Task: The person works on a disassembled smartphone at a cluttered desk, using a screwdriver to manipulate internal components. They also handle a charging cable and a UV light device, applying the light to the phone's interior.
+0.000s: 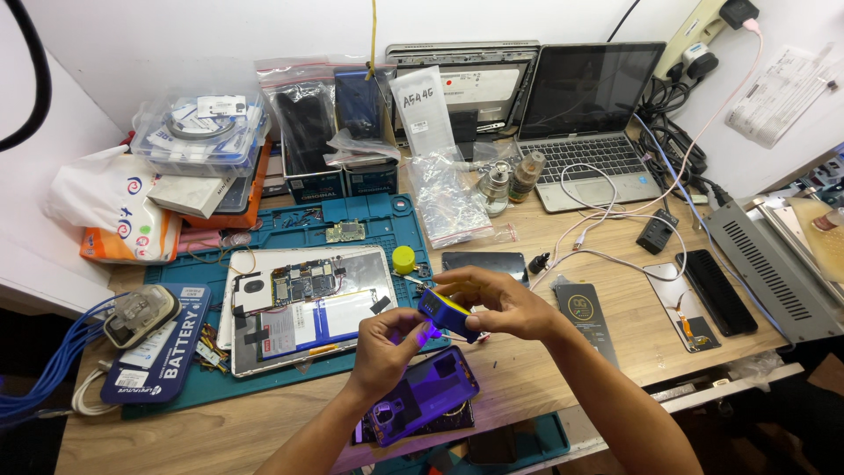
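2 bare forearms, no sleeves, no rings.

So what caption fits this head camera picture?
Two hands shine a small blue-and-yellow lamp onto a phone back cover.

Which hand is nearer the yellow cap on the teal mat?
Right. The right hand sits just right of and below the yellow cap; the left hand is farther below it, over the phone back cover.
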